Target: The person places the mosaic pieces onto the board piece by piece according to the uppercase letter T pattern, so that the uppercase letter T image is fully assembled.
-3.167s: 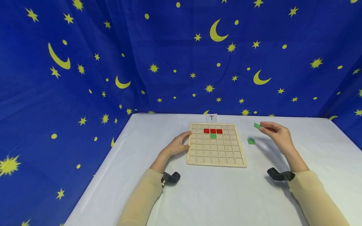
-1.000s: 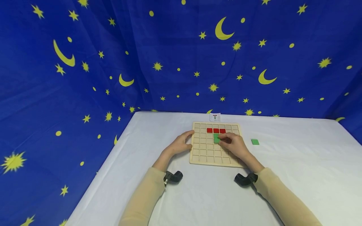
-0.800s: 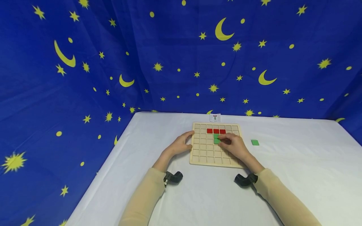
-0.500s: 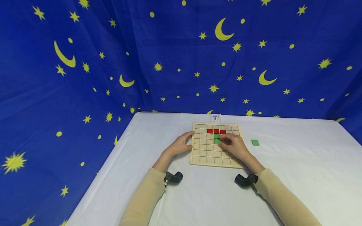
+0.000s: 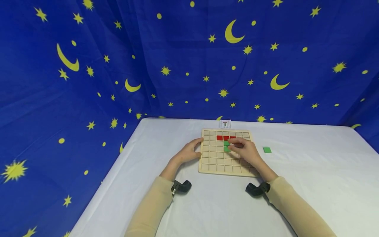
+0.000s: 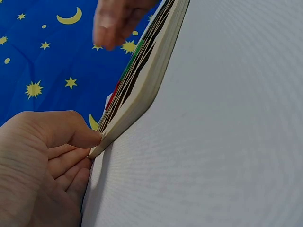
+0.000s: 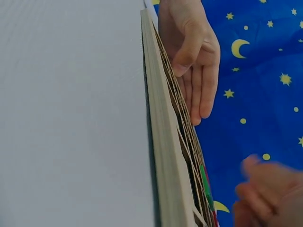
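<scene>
Green tile (image 5: 226,148) half hidden under right hand (image 5: 245,152), grip unclear; left hand (image 5: 189,153) grips board (image 5: 216,163).

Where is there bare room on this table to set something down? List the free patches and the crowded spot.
Free: the white table between the two sleeves, near of the wooden grid board; the stretch right of the loose green tile; the strip left of the left hand. Crowded: the board's far rows, where the right hand covers the red tiles.
</scene>
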Demonstrator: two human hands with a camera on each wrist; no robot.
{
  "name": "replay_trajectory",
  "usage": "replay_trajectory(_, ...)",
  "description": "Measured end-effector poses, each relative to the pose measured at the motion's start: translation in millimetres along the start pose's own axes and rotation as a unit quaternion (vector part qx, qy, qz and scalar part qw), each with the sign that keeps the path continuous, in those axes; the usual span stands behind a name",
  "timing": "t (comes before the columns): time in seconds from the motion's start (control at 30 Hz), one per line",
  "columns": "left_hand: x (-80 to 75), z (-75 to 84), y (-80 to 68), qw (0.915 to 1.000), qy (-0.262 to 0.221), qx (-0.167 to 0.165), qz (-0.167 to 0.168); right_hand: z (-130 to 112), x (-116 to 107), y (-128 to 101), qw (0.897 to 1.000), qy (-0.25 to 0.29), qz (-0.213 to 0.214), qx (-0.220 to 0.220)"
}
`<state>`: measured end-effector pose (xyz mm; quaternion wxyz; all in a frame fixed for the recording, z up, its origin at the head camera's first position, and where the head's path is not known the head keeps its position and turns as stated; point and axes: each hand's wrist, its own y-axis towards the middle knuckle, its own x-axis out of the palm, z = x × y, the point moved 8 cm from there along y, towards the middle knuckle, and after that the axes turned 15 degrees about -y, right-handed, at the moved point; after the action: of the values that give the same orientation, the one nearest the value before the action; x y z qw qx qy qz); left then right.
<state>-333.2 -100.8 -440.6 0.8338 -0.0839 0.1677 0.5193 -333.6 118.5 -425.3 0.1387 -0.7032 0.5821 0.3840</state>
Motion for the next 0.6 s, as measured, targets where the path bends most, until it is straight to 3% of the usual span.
replay_trajectory(0.1,-1.0,0.0,0.0,1.0,0.001,0.0,0.002,-2,-4,4,0.997,0.069,-0.022,0.036)
replay_trajectory(0.23,0.1,-0.3,-0.5,1.0,0.001,-0.002,0.001,-8,-13,5,0.993,0.102,-0.045,0.042)
replay_trajectory(0.4,-0.1,1.0,-0.7,1.0,0.0,0.003,0.003,-7,-33,3,0.994,0.089,-0.053,0.046)
replay_trajectory(0.6,-0.5,0.8,-1.3,0.9999,0.01,0.001,0.002,10,-65,-6,0.997,0.061,-0.033,0.046)
